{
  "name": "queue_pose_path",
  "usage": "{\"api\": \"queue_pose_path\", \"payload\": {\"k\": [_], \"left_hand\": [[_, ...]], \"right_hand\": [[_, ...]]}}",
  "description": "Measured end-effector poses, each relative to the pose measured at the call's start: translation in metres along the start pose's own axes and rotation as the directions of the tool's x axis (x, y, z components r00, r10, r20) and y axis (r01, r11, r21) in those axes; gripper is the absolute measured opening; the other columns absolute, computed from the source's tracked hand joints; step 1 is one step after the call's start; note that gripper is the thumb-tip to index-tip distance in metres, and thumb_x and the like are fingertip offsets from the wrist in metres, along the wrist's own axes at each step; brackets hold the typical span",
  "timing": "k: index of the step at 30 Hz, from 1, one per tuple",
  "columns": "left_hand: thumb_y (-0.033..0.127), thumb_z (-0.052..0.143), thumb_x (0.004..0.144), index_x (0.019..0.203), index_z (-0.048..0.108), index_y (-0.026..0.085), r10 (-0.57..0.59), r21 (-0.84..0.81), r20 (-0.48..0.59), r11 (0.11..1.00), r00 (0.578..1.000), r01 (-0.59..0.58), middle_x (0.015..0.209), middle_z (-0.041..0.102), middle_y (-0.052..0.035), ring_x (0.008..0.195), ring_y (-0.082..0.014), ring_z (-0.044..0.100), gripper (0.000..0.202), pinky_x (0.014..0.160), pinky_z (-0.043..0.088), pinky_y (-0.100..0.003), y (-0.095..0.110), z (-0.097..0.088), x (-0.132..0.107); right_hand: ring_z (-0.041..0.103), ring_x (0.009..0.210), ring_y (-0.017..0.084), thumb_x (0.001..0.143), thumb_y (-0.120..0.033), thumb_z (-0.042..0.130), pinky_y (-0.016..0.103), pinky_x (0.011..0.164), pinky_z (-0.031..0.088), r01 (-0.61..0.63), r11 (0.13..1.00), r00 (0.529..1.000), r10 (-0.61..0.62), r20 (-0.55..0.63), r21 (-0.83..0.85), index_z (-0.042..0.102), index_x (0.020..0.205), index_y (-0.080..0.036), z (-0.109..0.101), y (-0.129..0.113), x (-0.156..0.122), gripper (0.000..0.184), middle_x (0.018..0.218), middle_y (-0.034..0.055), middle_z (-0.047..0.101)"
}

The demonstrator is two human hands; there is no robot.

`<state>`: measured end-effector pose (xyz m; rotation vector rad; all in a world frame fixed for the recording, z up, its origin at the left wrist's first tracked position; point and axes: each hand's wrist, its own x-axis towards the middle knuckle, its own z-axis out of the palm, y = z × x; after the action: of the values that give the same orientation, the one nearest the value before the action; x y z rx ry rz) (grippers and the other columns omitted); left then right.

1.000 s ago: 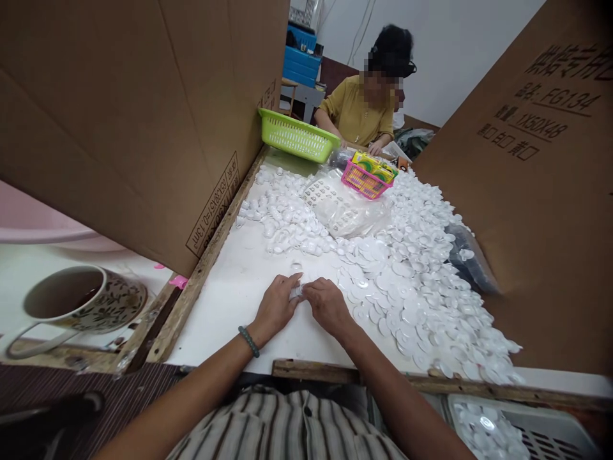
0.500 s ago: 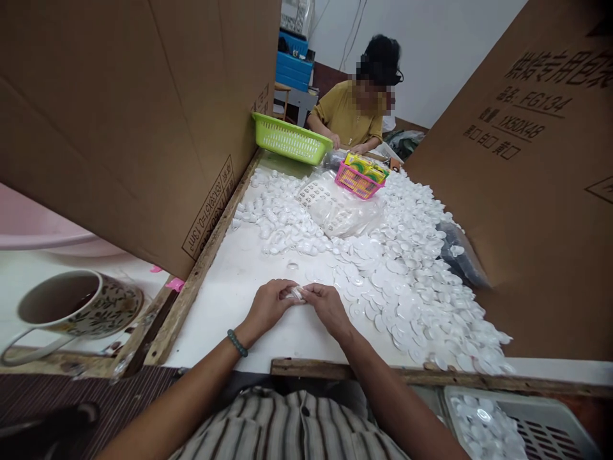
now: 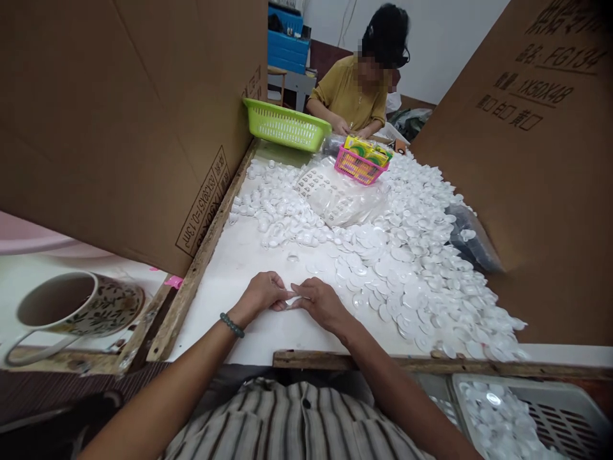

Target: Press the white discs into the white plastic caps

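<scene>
My left hand (image 3: 267,292), with a bead bracelet at the wrist, and my right hand (image 3: 320,301) meet low over the white tabletop (image 3: 215,287). Both have their fingers pinched around a small white plastic piece (image 3: 289,300), mostly covered by the fingertips, so its exact shape cannot be made out. Just beyond the hands lies a single small white piece (image 3: 292,257). Flat white discs (image 3: 378,287) spread in an overlapping layer to the right of my right hand. Farther off on the left are smaller white cap-like pieces (image 3: 275,214).
Cardboard sheets (image 3: 143,128) wall both sides. A green basket (image 3: 287,128), a pink basket (image 3: 359,169) and a plastic bag (image 3: 330,195) sit toward the far end, where another person works. A mug (image 3: 110,303) stands at left; a grey crate (image 3: 565,415) holds white pieces below right.
My fingertips have shifted their grip on the white piece, and my hands have moved slightly left. The whole view has tilted a little downward.
</scene>
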<state>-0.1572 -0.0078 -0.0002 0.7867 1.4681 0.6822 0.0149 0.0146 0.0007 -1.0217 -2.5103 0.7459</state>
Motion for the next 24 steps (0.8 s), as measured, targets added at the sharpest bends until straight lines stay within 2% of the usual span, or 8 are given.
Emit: {"api": "queue_pose_path", "payload": {"k": [3, 6, 10, 13, 15, 17, 20, 24], "left_hand": [[0.025, 0.076, 0.056, 0.068, 0.046, 0.017, -0.021, 0.013, 0.021, 1.0, 1.0, 0.021, 0.042, 0.058, 0.0028, 0.042, -0.0137, 0.058, 0.033, 0.045, 0.047, -0.023, 0.004, -0.002, 0.002], [0.027, 0.076, 0.056, 0.066, 0.046, 0.017, -0.018, 0.018, 0.024, 1.0, 1.0, 0.017, 0.043, 0.058, 0.0023, 0.042, -0.0132, 0.058, 0.033, 0.045, 0.047, -0.023, 0.005, -0.001, -0.001], [0.035, 0.073, 0.06, 0.067, 0.049, 0.016, 0.1, -0.022, -0.072, 0.995, 0.992, -0.102, 0.046, 0.059, 0.0023, 0.046, -0.0135, 0.059, 0.032, 0.047, 0.048, -0.024, -0.003, 0.001, -0.008], [0.036, 0.076, 0.055, 0.071, 0.05, 0.016, 0.174, -0.095, -0.077, 0.979, 0.982, -0.181, 0.05, 0.059, 0.0038, 0.048, -0.0119, 0.059, 0.037, 0.049, 0.048, -0.022, -0.011, 0.002, -0.012], [0.035, 0.08, 0.05, 0.073, 0.05, 0.016, 0.17, -0.145, -0.049, 0.974, 0.984, -0.175, 0.051, 0.058, 0.0047, 0.049, -0.0114, 0.059, 0.042, 0.052, 0.049, -0.023, -0.012, 0.002, -0.014], [0.035, 0.081, 0.047, 0.072, 0.049, 0.016, 0.141, -0.16, -0.033, 0.977, 0.99, -0.144, 0.049, 0.058, 0.005, 0.048, -0.0115, 0.059, 0.045, 0.052, 0.049, -0.023, -0.011, 0.003, -0.016], [0.035, 0.08, 0.048, 0.07, 0.048, 0.016, 0.101, -0.13, -0.021, 0.986, 0.995, -0.103, 0.046, 0.057, 0.0047, 0.044, -0.0108, 0.056, 0.043, 0.047, 0.046, -0.022, -0.007, 0.003, -0.016], [0.035, 0.078, 0.051, 0.071, 0.047, 0.017, 0.076, -0.069, 0.004, 0.995, 0.997, -0.075, 0.045, 0.057, 0.0046, 0.043, -0.0117, 0.055, 0.041, 0.045, 0.047, -0.023, -0.007, 0.002, -0.011]], "right_hand": [[0.052, 0.068, 0.013, 0.077, -0.03, 0.065, 0.022, 0.061, 0.04, -0.009, 0.999, 1.0, 0.008, 0.019, 0.034, 0.07, 0.087, -0.028, 0.002, 0.007, 0.004, 0.011, 0.063, -0.0025, 0.057], [0.051, 0.064, 0.013, 0.075, -0.032, 0.067, 0.022, 0.06, 0.039, -0.039, 0.998, 0.998, 0.041, -0.039, 0.044, 0.069, 0.091, -0.027, 0.007, 0.009, 0.001, 0.016, 0.06, -0.003, 0.055], [0.051, 0.067, 0.015, 0.077, -0.037, 0.064, 0.026, 0.063, 0.041, -0.101, 0.995, 0.976, 0.094, -0.197, -0.026, 0.067, 0.093, -0.022, 0.013, -0.003, -0.007, 0.022, 0.064, 0.0003, 0.057], [0.052, 0.076, 0.018, 0.075, -0.038, 0.066, 0.029, 0.068, 0.043, -0.12, 0.991, 0.96, 0.101, -0.26, -0.058, 0.065, 0.094, -0.019, 0.013, -0.014, -0.011, 0.027, 0.073, 0.0035, 0.058], [0.053, 0.079, 0.018, 0.075, -0.034, 0.066, 0.028, 0.068, 0.044, -0.098, 0.994, 0.97, 0.084, -0.229, -0.049, 0.061, 0.107, -0.021, 0.01, -0.018, -0.011, 0.034, 0.082, 0.0038, 0.058], [0.053, 0.076, 0.015, 0.077, -0.029, 0.065, 0.025, 0.065, 0.043, -0.078, 0.997, 0.988, 0.074, -0.136, -0.027, 0.059, 0.111, -0.024, 0.007, -0.019, -0.009, 0.035, 0.083, 0.0019, 0.056], [0.053, 0.067, 0.012, 0.076, -0.034, 0.065, 0.023, 0.06, 0.04, -0.108, 0.994, 0.993, 0.108, -0.049, -0.015, 0.065, 0.095, -0.023, 0.003, -0.018, -0.005, 0.022, 0.073, -0.0003, 0.055], [0.052, 0.063, 0.012, 0.07, -0.044, 0.069, 0.023, 0.056, 0.036, -0.149, 0.989, 0.987, 0.147, -0.061, -0.026, 0.064, 0.084, -0.019, 0.007, -0.016, 0.0, 0.028, 0.071, -0.0003, 0.056]]}}
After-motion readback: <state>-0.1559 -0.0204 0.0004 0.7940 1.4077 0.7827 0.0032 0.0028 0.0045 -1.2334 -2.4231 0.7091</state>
